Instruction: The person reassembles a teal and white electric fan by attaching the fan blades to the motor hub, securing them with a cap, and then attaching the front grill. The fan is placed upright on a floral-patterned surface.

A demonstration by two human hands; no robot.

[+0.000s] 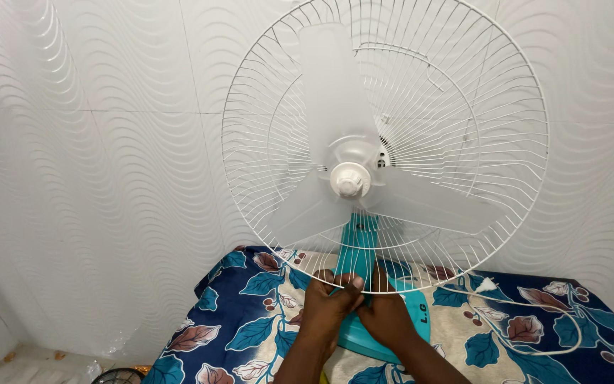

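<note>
A table fan stands in front of me with a round white wire guard (250,107), three translucent white blades (332,85) and a white hub cap (350,179). Its teal neck (358,245) rises from a teal base (413,320) on a cloth-covered surface. My left hand (328,302) pinches the bottom of the guard rim with its fingertips. My right hand (386,313) sits right beside it, fingers closed at the same spot on the rim, just in front of the neck. What lies between the fingers is hidden.
The floral blue, white and tan cloth (236,320) covers the surface under the fan. A white power cord (527,327) loops across it on the right. White tiles with a wavy pattern (108,178) form the wall behind. A dark round object (116,375) shows at the bottom left.
</note>
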